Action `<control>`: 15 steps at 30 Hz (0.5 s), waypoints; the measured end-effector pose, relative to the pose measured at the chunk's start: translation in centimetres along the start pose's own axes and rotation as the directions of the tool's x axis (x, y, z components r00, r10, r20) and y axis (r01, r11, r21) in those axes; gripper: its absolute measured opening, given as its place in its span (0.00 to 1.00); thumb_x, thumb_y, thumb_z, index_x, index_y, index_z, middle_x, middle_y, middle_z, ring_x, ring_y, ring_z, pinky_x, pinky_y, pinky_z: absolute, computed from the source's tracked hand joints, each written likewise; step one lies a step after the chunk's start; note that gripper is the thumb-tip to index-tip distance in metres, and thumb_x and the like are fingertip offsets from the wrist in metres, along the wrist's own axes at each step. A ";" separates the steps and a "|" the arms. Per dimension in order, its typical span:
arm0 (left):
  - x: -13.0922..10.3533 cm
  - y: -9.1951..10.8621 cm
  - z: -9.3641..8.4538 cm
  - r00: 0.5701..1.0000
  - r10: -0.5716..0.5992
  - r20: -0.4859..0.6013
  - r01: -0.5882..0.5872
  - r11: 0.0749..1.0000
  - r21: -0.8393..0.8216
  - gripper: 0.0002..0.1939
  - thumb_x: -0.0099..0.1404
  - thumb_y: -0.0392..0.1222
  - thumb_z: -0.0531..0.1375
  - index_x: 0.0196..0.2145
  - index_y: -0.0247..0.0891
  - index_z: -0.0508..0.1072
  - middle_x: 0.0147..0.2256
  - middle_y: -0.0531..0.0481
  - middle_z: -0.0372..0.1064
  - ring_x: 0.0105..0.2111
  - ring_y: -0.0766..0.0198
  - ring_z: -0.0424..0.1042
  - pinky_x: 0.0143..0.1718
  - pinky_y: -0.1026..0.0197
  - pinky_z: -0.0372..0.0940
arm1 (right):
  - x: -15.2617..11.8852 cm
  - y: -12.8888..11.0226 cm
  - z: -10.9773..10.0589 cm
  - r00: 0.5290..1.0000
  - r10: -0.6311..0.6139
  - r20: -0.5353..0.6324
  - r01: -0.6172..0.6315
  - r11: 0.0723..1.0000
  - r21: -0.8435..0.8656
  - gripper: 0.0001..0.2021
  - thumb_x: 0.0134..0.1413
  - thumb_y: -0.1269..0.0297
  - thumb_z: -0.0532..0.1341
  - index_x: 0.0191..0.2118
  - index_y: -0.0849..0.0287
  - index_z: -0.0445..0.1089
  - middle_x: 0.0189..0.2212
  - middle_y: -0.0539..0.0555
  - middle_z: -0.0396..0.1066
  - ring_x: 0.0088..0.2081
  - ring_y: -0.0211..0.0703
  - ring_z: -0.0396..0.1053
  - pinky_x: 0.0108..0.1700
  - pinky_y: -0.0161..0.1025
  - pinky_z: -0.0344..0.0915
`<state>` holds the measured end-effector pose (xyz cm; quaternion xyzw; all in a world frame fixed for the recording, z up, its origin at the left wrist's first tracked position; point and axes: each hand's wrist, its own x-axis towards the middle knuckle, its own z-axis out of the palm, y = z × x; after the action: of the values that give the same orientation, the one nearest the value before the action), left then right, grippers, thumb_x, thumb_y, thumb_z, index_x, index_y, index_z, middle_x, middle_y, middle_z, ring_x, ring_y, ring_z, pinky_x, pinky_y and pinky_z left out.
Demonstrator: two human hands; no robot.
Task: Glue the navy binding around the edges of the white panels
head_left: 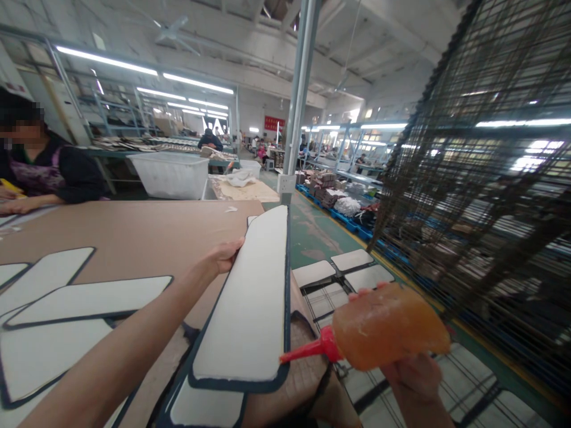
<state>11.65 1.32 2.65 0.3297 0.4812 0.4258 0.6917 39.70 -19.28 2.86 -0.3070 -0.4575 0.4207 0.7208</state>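
Note:
My left hand (228, 254) grips the left edge of a long white panel with a dark border (250, 297); the thumb is partly hidden. This panel lies over the table's right edge, on top of another white piece (206, 407). My right hand (413, 374) is wrapped around an amber squeeze bottle (388, 327), tipped on its side. Its red nozzle (307, 351) points left, and the tip meets the panel's lower right edge. Several similar dark-edged panels (93, 297) lie overlapping on the table to the left of my left arm.
The table (134, 226) has a brown cover. A co-worker (40, 160) sits at its far left. White panels (352, 260) lie on a rack low at the right, beside a tall wire mesh rack (473, 178). A metal post (301, 101) and a white bin (172, 175) stand beyond.

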 end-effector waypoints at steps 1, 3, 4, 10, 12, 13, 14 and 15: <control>0.1 0.0 -0.2 1.000 -0.001 -0.009 0.001 1.000 -0.002 0.06 0.61 0.37 0.60 0.32 0.31 0.74 0.22 0.47 0.76 0.18 0.62 0.73 0.22 0.63 0.69 | -0.1 0.1 -0.1 1.000 -0.004 -0.012 0.004 1.000 0.001 0.30 0.33 0.44 0.69 0.48 0.45 0.72 0.41 0.58 0.76 0.46 0.63 0.71 0.47 0.60 0.68; 0.3 0.1 -0.6 1.000 0.001 -0.032 -0.001 1.000 -0.008 0.07 0.63 0.39 0.59 0.34 0.31 0.74 0.23 0.49 0.75 0.18 0.65 0.71 0.22 0.64 0.68 | -0.4 0.5 -0.4 1.000 -0.001 -0.023 0.001 1.000 0.006 0.29 0.35 0.45 0.68 0.48 0.45 0.71 0.42 0.58 0.76 0.45 0.62 0.72 0.47 0.60 0.68; 0.4 0.1 -0.9 0.999 0.002 -0.045 -0.002 1.000 -0.011 0.08 0.64 0.40 0.58 0.35 0.31 0.73 0.24 0.51 0.75 0.18 0.67 0.71 0.22 0.64 0.68 | -0.5 0.7 -0.7 1.000 0.004 -0.024 -0.004 1.000 0.007 0.30 0.35 0.45 0.68 0.49 0.45 0.71 0.42 0.57 0.76 0.45 0.62 0.72 0.47 0.59 0.68; 1.8 -0.2 -2.5 0.992 0.031 -0.122 -0.036 0.999 -0.040 0.10 0.66 0.42 0.56 0.39 0.33 0.71 0.32 0.51 0.71 0.25 0.70 0.70 0.26 0.64 0.68 | -0.9 1.8 -2.5 1.000 0.030 -0.003 -0.030 0.999 0.040 0.30 0.36 0.49 0.70 0.50 0.46 0.70 0.45 0.57 0.74 0.46 0.60 0.72 0.52 0.57 0.65; 2.4 -0.4 -3.1 0.991 0.036 -0.129 -0.043 0.998 -0.052 0.10 0.66 0.41 0.56 0.41 0.33 0.70 0.34 0.50 0.70 0.27 0.69 0.70 0.27 0.64 0.68 | -1.0 1.9 -2.7 1.000 0.009 -0.018 -0.008 0.999 0.043 0.28 0.40 0.51 0.69 0.51 0.46 0.69 0.46 0.57 0.74 0.47 0.59 0.71 0.53 0.57 0.64; 2.6 -0.6 -3.3 0.991 0.039 -0.127 -0.046 0.997 -0.059 0.10 0.66 0.41 0.56 0.41 0.33 0.70 0.35 0.50 0.70 0.28 0.69 0.70 0.27 0.63 0.68 | -1.2 1.9 -2.8 1.000 -0.007 -0.030 0.009 0.999 0.047 0.28 0.42 0.53 0.69 0.52 0.46 0.68 0.48 0.57 0.73 0.48 0.59 0.70 0.54 0.57 0.63; 2.9 -0.7 -3.5 0.993 0.041 -0.109 -0.049 0.997 -0.066 0.10 0.66 0.41 0.56 0.42 0.34 0.69 0.36 0.49 0.70 0.29 0.68 0.70 0.28 0.63 0.68 | -1.4 2.0 -2.9 0.999 -0.022 -0.040 0.024 0.998 0.054 0.28 0.43 0.55 0.68 0.53 0.45 0.66 0.49 0.57 0.72 0.50 0.58 0.69 0.54 0.57 0.63; 3.0 -0.9 -3.7 0.995 0.045 -0.088 -0.051 0.996 -0.074 0.11 0.66 0.42 0.56 0.43 0.34 0.69 0.37 0.49 0.69 0.30 0.68 0.70 0.29 0.62 0.69 | -1.6 2.1 -3.0 0.998 -0.039 -0.056 0.043 0.997 0.061 0.28 0.44 0.56 0.68 0.54 0.45 0.65 0.50 0.56 0.71 0.51 0.57 0.68 0.54 0.56 0.63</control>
<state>8.87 3.88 -0.46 0.2960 0.4858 0.4742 0.6720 41.41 -19.93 -0.77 -0.2863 -0.4303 0.4113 0.7508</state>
